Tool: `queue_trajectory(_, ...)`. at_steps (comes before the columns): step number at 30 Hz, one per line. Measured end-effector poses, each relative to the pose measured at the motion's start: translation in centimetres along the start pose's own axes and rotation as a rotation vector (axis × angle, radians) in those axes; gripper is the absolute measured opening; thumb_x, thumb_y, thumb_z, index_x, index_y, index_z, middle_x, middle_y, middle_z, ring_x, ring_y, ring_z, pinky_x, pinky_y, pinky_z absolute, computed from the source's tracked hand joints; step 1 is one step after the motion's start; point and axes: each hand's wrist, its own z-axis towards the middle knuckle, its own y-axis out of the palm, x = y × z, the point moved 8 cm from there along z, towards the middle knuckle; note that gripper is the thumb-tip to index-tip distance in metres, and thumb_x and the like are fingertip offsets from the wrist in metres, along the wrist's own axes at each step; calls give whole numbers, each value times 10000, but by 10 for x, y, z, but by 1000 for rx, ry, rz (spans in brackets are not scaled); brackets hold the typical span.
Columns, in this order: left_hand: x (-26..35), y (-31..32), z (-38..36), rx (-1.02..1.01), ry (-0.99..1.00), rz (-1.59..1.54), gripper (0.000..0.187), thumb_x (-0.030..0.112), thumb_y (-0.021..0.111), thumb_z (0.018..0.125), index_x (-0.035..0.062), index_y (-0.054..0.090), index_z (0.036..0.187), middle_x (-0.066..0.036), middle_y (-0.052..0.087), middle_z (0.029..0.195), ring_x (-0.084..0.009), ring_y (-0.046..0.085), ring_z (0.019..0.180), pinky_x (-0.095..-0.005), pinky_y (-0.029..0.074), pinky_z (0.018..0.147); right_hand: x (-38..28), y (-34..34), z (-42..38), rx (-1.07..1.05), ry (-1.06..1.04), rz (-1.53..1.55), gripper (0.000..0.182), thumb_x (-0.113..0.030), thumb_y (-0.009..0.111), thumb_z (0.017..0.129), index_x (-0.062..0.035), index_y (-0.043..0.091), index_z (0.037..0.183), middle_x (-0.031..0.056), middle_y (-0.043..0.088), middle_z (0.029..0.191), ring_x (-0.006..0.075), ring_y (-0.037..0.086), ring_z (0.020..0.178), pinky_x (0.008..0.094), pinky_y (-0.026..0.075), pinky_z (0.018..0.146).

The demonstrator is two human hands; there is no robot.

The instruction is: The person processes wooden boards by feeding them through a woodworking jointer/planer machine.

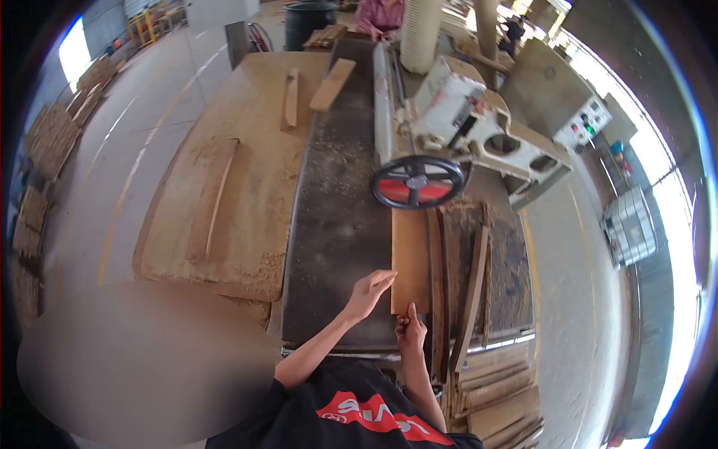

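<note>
A flat wooden board (410,262) lies lengthwise on the dark machine table (329,224), its far end passing under the machine by the black handwheel (416,182). My right hand (410,331) grips the board's near end, thumb on top and fingers curled below. Against the board's left edge rests my left hand (368,295), fingers stretched out and holding nothing. Right of the board runs a long dark fence (441,277), with a narrow wood strip (473,288) beyond it.
Left of the machine, a wooden side table (247,112) carries loose wood pieces (290,97). Stacked planks (497,393) sit near me at the right. Another person (380,16) stands at the far end. A control box (582,123) is behind the machine. Sawdust covers parts of the surfaces.
</note>
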Motion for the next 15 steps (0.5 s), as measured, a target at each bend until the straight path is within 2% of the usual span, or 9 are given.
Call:
queue_trajectory(1,14,-13,-4,43,-123,107,432,357,660,1049,50,674,1352,-104,674,1393,-220,583,1340,-384,456,1121,-6,12,5,8,-9,32,371,-353,805,965,-109,603,771,-12,581,651,115,614,581,239,444,434)
queue_trajectory(4,59,-60,-5,262,379,867,394,342,708,1000,84,695,1297,-125,685,1373,-316,592,1341,-426,459,1123,-19,39,17,-11,-16,77,366,-318,812,959,-121,582,753,-17,564,640,117,626,590,233,483,442)
queue_trajectory(5,59,-78,-1,217,315,882,451,357,724,983,60,675,1319,-190,603,1466,-405,479,1434,-501,410,1168,-23,45,22,-21,-17,83,368,-309,814,956,-124,575,748,-19,559,637,119,629,592,231,498,446)
queue_trajectory(8,77,-129,2,294,397,1283,503,381,736,958,80,651,1351,-178,501,1579,-427,377,1506,-561,373,1176,-32,60,37,-12,49,101,381,-325,805,960,-120,572,739,-25,543,628,116,632,596,228,524,454)
queue_trajectory(11,90,-190,25,409,295,1416,580,393,744,930,84,616,1404,-213,416,1620,-438,255,1563,-625,303,1194,-40,77,55,-27,77,54,394,-337,802,958,-126,570,721,-30,571,631,120,658,615,233,545,462)
queue_trajectory(12,97,-212,35,496,266,1439,635,405,755,918,85,584,1440,-228,397,1627,-451,250,1562,-621,299,1196,-44,81,59,-27,77,39,395,-338,801,959,-128,571,717,-30,577,632,122,666,619,233,544,461)
queue_trajectory(15,105,-267,67,678,186,1442,803,438,796,876,86,492,1531,-267,350,1641,-483,246,1554,-610,293,1199,-54,96,75,-115,35,6,407,-376,759,989,-117,592,723,-21,601,639,148,699,671,288,623,575)
